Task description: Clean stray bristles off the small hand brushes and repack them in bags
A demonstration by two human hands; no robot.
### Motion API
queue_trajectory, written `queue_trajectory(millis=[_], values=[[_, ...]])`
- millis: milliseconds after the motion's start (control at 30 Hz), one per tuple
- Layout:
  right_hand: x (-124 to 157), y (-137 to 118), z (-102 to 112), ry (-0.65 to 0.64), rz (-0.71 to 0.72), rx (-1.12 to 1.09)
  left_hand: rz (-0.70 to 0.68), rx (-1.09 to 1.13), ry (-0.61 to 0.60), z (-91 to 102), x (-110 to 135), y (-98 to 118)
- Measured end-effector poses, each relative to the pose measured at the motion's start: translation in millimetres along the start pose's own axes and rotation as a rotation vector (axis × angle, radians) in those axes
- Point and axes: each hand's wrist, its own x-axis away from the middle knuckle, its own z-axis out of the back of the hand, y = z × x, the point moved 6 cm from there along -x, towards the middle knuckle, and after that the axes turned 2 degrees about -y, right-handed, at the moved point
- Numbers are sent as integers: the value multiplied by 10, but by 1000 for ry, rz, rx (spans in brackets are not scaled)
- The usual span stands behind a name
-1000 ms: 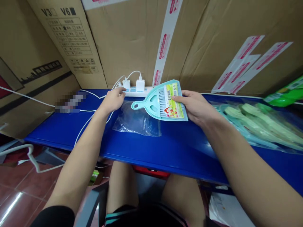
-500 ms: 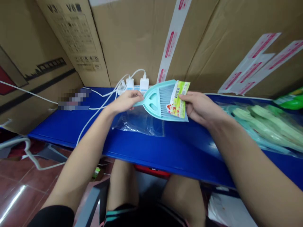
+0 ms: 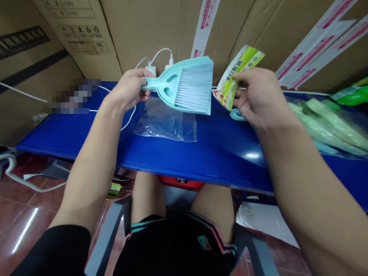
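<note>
My left hand (image 3: pixel 130 88) is closed around the handle of a light turquoise dustpan (image 3: pixel 163 86), held up above the table. A small brush (image 3: pixel 194 88) with pale bristles lies nested in the pan. In my right hand (image 3: pixel 253 94) a green and white printed label card (image 3: pixel 237 76) is pinched between thumb and fingers, apart from the dustpan. Beneath the dustpan a clear plastic bag (image 3: pixel 168 124) lies flat on the blue table (image 3: pixel 212 153). Part of a turquoise looped piece (image 3: pixel 238 115) shows on the table below my right hand.
Several wrapped pale green dustpan sets (image 3: pixel 330 122) lie at the right, with a bright green packet (image 3: pixel 352 92) behind them. White chargers (image 3: pixel 151 70) and cables stand at the back. Cardboard boxes (image 3: pixel 155 27) wall the table's far side.
The label card has come away from the dustpan and moved up to the right in my right hand, uncovering the bristles. My left hand has shifted left with the dustpan.
</note>
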Motion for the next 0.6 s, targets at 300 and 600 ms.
queue_trajectory(millis=[300,600], values=[[121,141,-20,-148,-75,603,7,297,125,131,-56,8],[180,-39,12,-48,86,1158,46,423,37,96,-133,-44]])
